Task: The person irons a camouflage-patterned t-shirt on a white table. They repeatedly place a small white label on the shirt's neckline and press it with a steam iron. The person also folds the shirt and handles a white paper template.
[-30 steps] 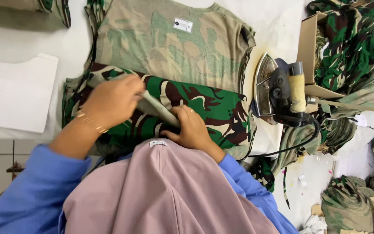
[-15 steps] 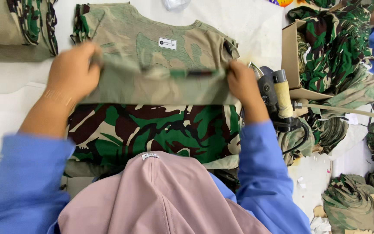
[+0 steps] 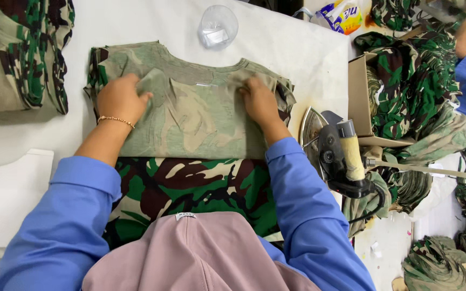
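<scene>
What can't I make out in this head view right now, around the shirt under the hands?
- Lower part of the camouflage shirt: hidden by the person's pink head covering and blue sleeves.
- Fabric under the left hand and right hand: palms cover it.
- Neck label: too small.
- Iron soleplate: turned edge-on.
- Folded pile: cut by the left edge.

Camo shirt (image 3: pixel 190 116), inside-out so pale green/tan, lies flat on white bench w/ neck at far edge, small tag at collar. Sleeve areas folded in. Its near part shows bright green/brown/black print side.
</scene>
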